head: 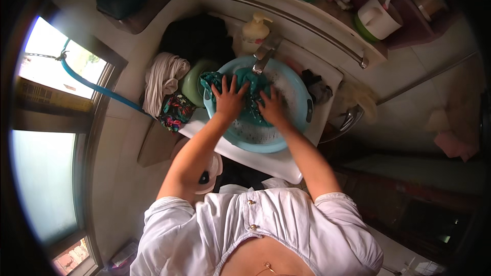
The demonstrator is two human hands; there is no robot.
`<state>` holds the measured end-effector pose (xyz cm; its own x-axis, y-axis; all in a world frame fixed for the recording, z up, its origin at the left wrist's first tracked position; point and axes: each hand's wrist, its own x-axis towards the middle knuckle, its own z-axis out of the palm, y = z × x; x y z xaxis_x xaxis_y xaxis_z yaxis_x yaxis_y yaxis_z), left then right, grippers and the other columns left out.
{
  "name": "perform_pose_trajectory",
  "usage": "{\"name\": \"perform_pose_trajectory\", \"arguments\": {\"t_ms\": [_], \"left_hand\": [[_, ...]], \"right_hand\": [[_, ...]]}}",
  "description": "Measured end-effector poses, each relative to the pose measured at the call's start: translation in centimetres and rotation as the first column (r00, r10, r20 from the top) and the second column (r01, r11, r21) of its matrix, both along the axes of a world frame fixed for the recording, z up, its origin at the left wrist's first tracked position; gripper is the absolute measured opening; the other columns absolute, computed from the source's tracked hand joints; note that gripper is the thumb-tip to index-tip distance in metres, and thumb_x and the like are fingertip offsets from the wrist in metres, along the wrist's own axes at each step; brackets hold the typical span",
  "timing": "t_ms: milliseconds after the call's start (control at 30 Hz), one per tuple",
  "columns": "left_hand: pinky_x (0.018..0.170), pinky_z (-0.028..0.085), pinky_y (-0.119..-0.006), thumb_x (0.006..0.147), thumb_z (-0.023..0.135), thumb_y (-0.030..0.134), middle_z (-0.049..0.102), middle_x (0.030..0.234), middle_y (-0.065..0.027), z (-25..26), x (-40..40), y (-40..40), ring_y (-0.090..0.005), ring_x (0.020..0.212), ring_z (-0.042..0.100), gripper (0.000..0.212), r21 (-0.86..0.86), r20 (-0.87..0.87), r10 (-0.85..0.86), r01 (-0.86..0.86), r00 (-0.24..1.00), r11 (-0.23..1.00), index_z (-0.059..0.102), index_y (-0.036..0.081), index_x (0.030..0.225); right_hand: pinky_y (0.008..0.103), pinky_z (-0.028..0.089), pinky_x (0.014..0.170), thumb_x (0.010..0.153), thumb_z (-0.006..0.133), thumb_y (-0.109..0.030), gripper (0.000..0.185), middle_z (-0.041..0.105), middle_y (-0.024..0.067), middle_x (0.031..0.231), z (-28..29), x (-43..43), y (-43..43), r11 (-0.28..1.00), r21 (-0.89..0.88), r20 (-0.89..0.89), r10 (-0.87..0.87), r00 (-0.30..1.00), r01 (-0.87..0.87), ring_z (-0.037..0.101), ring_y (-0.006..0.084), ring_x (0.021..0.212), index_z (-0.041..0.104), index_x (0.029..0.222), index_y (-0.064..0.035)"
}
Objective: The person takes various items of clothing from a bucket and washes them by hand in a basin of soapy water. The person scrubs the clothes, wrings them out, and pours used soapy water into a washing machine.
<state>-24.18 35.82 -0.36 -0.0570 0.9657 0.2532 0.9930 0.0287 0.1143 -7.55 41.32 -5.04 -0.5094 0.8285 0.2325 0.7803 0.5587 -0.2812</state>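
A light blue plastic basin (pixel 256 148) of sudsy water stands in the white washbasin (pixel 295 168). Wet green cloth with light dots (pixel 251 80) lies bunched in the basin and rises over its left rim. My left hand (pixel 231 101) rests on this cloth with the fingers spread wide. Beside it, at the water, my right hand (pixel 273 107) touches the cloth's right side, fingers apart. Just beyond both hands a chrome faucet (pixel 264 54) reaches over the basin's far rim.
Left of the basin are a green bowl (pixel 191 84), pale cloth (pixel 165 80), floral cloth (pixel 178 109) and dark cloth (pixel 195 38). Behind stands a pump bottle (pixel 256 28), below a metal rail (pixel 291 15). Small dark cloths (pixel 318 88) lie on the right ledge.
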Motion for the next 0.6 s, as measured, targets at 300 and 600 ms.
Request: {"name": "perform_pose_trajectory", "arguments": {"t_ms": [300,600], "left_hand": [[0.091,0.029,-0.052,0.08,0.045,0.029,0.03,0.132,-0.0154,-7.6,3.3,4.0,-0.0377,0.116,0.033,0.041,-0.66,0.129,0.122,-0.007,0.984,0.751,0.047,0.018,0.119],[0.082,0.043,-0.037,0.075,0.059,0.038,0.057,0.102,-0.0143,-4.8,2.5,4.0,-0.0262,0.093,0.056,0.05,-0.451,0.892,0.406,-0.416,-0.198,0.79,0.051,0.004,0.109]], "right_hand": [[0.0408,0.04,0.083,0.084,0.045,-0.032,0.034,0.053,0.0177,0.107,-5.6,2.0,3.9,0.915,-0.39,0.106,0.157,0.982,-0.104,0.051,0.0312,0.096,0.055,0.104,-0.0065],[0.0311,0.042,0.064,0.078,0.053,-0.019,0.021,0.059,0.0085,0.073,-1.4,-2.1,2.6,0.547,-0.783,-0.353,-0.782,0.513,0.295,0.056,0.0194,0.07,0.061,0.087,-0.0023]]}}
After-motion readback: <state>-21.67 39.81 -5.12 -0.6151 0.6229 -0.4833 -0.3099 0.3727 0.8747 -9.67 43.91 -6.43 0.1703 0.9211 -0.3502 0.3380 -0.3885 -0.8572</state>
